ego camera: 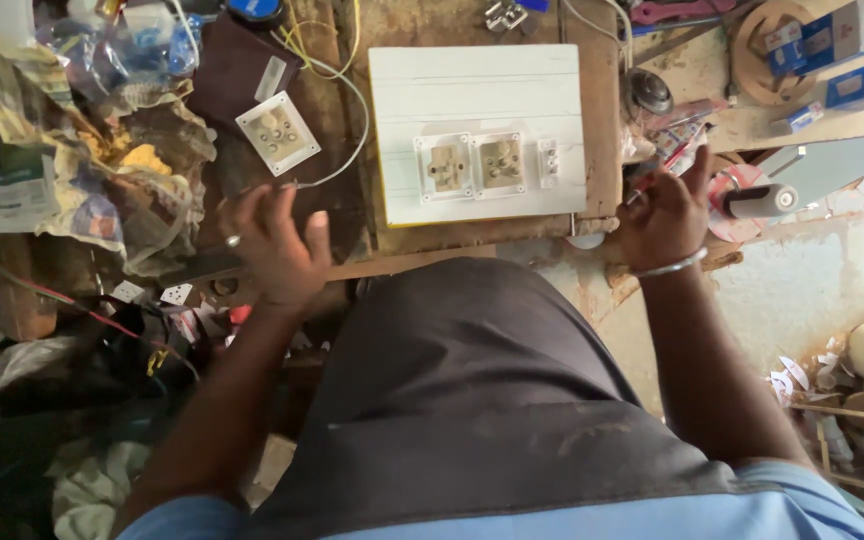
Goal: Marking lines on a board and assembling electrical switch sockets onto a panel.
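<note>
A white rectangular board (477, 95) lies on the wooden workbench with two square sockets (471, 164) and a small switch (548, 161) set into it. My left hand (274, 243) hovers open over the bench to the left of the board, fingers spread, a ring on one finger. At the bench's right edge my right hand (664, 216), with a metal bangle on the wrist, is closed around a thin red-handled tool (674, 158). A loose white socket plate (278, 132) lies up and left of my left hand, on a dark flat piece.
Crumpled paper and plastic bags (102, 150) pile up at left. White and yellow wires (350, 90) run between the plate and the board. Small boxes (842, 50) and a wooden reel sit at top right. A grey cylinder (760, 202) lies right of my right hand.
</note>
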